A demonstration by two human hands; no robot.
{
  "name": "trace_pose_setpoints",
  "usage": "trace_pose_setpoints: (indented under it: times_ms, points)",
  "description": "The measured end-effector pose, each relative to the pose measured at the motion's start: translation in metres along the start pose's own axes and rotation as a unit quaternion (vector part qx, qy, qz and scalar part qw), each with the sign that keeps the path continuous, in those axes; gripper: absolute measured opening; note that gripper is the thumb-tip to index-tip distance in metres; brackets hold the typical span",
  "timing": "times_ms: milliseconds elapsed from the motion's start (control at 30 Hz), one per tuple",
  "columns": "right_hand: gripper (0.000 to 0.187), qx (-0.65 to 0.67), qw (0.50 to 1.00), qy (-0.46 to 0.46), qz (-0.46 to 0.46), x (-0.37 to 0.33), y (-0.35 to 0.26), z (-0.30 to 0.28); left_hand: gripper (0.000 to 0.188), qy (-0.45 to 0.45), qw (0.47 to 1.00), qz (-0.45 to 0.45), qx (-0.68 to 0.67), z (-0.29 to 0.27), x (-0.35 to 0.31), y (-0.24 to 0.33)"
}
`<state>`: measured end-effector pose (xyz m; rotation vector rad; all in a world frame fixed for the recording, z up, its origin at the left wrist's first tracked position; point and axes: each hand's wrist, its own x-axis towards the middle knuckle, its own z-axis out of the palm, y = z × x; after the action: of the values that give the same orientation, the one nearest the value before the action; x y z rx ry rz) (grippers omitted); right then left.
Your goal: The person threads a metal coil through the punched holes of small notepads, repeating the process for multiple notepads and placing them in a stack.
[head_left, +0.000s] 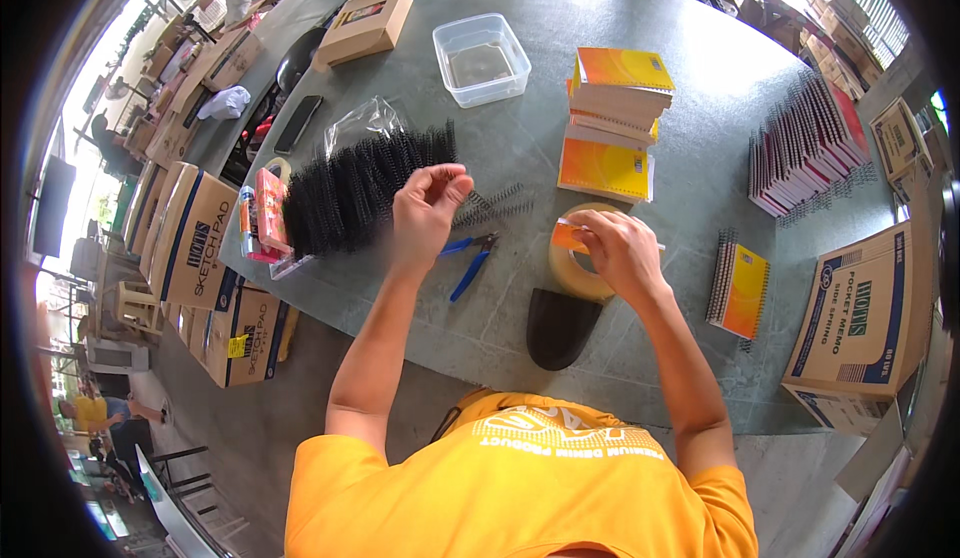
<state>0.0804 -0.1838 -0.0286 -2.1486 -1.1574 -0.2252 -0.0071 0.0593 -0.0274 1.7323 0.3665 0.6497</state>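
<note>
right fingers (588,224) closed on orange booklet (563,237); left fingers (447,180) pinched, contents unclear, beside black coils (350,198). step: probably binding; next calls for aligning coil with edge.

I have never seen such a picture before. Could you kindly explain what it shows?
There is no machine: these are a person's bare hands. A wide fisheye camera worn on the head looks down, so straight edges appear bent.

On the grey table lie black spiral binding coils, blue-handled pliers, a clear plastic box and piled yellow-orange notebooks.

The right hand seems to hold a small orange-covered item, mostly hidden, near a tan tape roll. The left hand is beside the coils; whether it holds anything, I cannot tell.
</note>
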Motion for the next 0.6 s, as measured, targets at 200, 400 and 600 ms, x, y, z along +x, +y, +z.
trace_pose_setpoints:
  times_ms: [200, 400, 600]
  points:
    - [0.012, 0.016, 0.999, -0.020, 0.021, 0.003, 0.002, 0.000, 0.028, -0.122, 0.963, -0.057, -0.233, 0.006, -0.002, 0.016]
    - [0.013, 0.017, 1.000, -0.011, 0.005, 0.001, 0.001, 0.007, 0.021, -0.147, 0.962, -0.036, -0.228, 0.012, -0.010, 0.010]
    - [0.013, -0.004, 0.998, -0.049, 0.033, 0.004, -0.004, 0.005, 0.023, -0.173, 0.956, -0.019, -0.236, 0.012, -0.015, 0.010]
